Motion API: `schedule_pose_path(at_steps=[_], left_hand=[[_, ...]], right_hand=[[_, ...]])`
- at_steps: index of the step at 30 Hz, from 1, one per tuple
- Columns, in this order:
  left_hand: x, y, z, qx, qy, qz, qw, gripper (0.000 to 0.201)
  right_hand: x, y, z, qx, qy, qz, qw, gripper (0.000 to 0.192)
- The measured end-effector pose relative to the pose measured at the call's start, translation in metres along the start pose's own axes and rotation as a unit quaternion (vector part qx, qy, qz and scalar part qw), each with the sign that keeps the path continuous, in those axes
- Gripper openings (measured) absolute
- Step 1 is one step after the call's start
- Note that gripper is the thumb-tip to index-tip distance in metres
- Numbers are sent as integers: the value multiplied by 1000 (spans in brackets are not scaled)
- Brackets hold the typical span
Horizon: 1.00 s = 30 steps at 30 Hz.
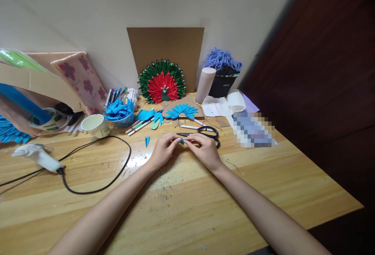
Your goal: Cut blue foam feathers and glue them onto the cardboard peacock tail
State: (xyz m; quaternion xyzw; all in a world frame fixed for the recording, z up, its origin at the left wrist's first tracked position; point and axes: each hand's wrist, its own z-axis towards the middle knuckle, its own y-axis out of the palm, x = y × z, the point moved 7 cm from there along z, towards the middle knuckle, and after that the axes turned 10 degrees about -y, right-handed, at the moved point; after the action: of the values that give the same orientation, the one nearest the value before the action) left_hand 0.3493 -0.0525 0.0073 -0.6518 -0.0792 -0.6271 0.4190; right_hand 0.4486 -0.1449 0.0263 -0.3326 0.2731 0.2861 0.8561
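Between the fingertips of my left hand (165, 148) and my right hand (204, 148) is a small blue paper piece (182, 141), pinched from both sides. Most of it is hidden by the fingers. Black-handled scissors (209, 131) lie just behind my right hand. Beyond my hands rests a cardboard half-disc (170, 108) with a fan of blue petals (182, 111) on it. A loose blue piece (147, 141) lies left of my left hand. Farther left, a clear bowl (123, 122) is heaped with blue pieces.
A white glue gun (41, 157) with a looping black cord (129, 157) lies at left, near a paper cup (95, 125). A green and red peacock craft (162, 81) leans on a cardboard sheet (166, 44). A pale bottle (205, 85) and a white roll (236, 100) stand at back right.
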Motion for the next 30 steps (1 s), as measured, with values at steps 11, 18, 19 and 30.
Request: schedule_pose_path(at_steps=[11, 18, 19, 30], left_hand=[[7, -7, -5, 63, 51, 33, 996, 17], [13, -6, -8, 77, 98, 79, 989, 13], [13, -6, -8, 77, 101, 83, 988, 13], [17, 0, -12, 77, 114, 134, 981, 10]], right_hand=[[4, 2, -2, -11, 24, -8, 1000, 8], [-1, 2, 0, -24, -8, -61, 998, 8], [-1, 2, 0, -25, -8, -64, 998, 7], [-3, 2, 1, -36, -13, -76, 996, 6]])
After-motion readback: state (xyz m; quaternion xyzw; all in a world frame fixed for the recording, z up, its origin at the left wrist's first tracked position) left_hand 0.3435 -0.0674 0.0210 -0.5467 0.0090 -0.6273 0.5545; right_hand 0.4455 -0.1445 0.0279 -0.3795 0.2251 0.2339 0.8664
